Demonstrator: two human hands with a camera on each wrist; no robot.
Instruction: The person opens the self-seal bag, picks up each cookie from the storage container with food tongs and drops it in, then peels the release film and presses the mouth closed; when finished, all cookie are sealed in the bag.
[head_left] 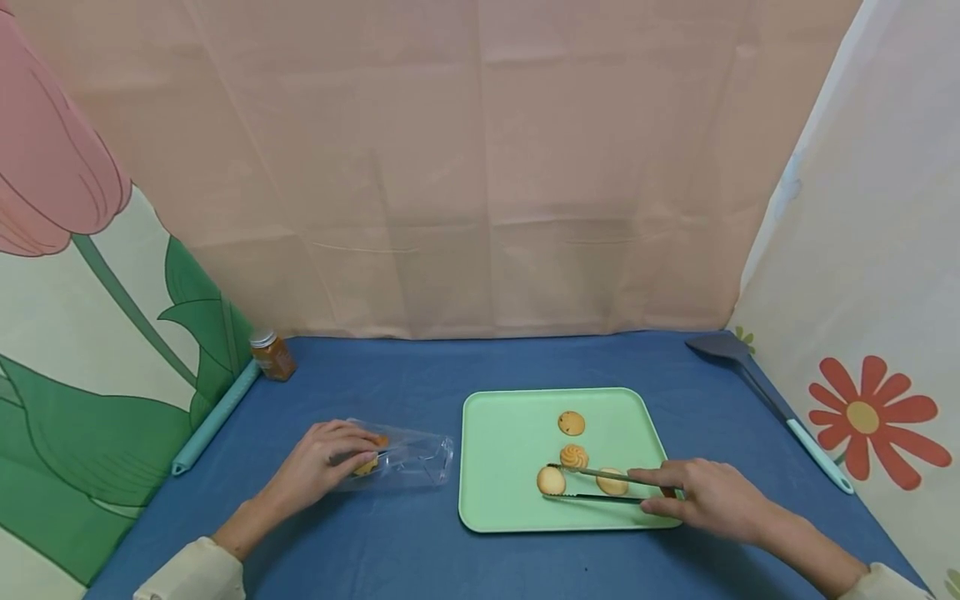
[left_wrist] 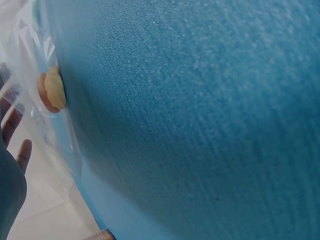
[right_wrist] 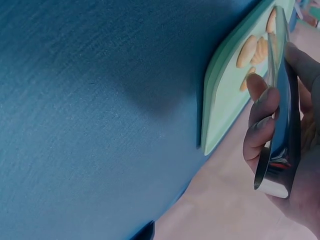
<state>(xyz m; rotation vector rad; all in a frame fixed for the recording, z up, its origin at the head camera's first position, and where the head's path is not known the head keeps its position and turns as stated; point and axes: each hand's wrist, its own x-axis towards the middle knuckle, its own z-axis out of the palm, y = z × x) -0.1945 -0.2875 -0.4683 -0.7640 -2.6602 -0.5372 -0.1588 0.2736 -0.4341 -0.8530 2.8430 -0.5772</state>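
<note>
My right hand point(head_left: 712, 500) grips metal tongs point(right_wrist: 283, 120) over a light green tray point(head_left: 517, 417). The tongs' parted tips lie on either side of a plain round cookie point(head_left: 551, 481) on the tray. Around it lie a swirled cookie point(head_left: 574, 456), a dotted cookie point(head_left: 572, 423) at the back, and another pale cookie point(head_left: 612, 482) partly behind the tongs. Left of the tray, my left hand point(head_left: 330, 457) holds a clear plastic bag point(head_left: 420, 458), thumb and fingers at its left end. Inside the bag a pale cookie point(left_wrist: 54, 88) rests against a browner one point(left_wrist: 45, 93).
A blue cloth point(head_left: 360, 550) covers the table. At the back left stands a jar point(head_left: 274, 357) with a silver lid, near a rolled teal edge point(head_left: 217, 421). A dark spatula point(head_left: 765, 392) with a pale blue handle lies along the right side.
</note>
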